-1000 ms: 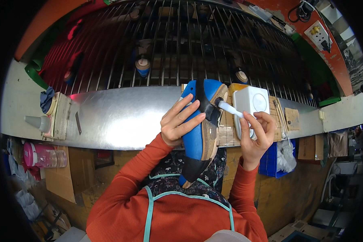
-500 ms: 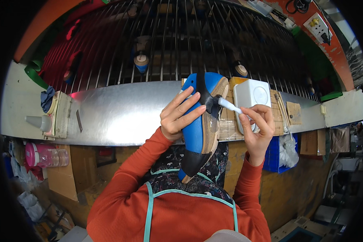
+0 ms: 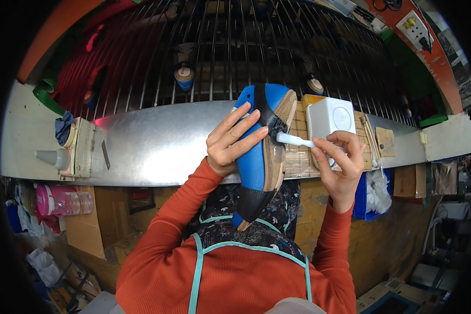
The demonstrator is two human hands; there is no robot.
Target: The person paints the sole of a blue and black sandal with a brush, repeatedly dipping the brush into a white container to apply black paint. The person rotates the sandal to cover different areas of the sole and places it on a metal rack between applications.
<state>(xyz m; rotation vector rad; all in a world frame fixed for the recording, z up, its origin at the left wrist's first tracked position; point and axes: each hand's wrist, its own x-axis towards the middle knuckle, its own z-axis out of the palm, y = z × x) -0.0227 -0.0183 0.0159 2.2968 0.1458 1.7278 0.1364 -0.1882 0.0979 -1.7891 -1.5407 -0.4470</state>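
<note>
A blue shoe last (image 3: 252, 165) with black upper pieces and a brown sole side is tilted on edge, its narrow end toward my lap. My left hand (image 3: 227, 144) grips it from the left, fingers stretched across the blue surface and the thumb hidden. In my right hand (image 3: 343, 165) a small brush with a white handle (image 3: 297, 140) is pinched between thumb and fingers. Its dark bristles touch the black upper along the sole edge. Just beyond the right hand stands a white plastic container (image 3: 331, 116) on a tan gridded mat (image 3: 296, 159).
A metal ledge (image 3: 157, 141) runs across in front of me, with a thin blade-like strip (image 3: 105, 155) on it. Behind lies a rack of metal rods (image 3: 211, 73) carrying several lasts. A blue bin (image 3: 359, 201) with crumpled plastic hangs lower right; a grey cone (image 3: 52, 156) lies left.
The brush has moved slightly left and down along the shoe's edge, and its handle lies more level. The left hand keeps its hold on the shoe last. The whole view has shifted slightly.
</note>
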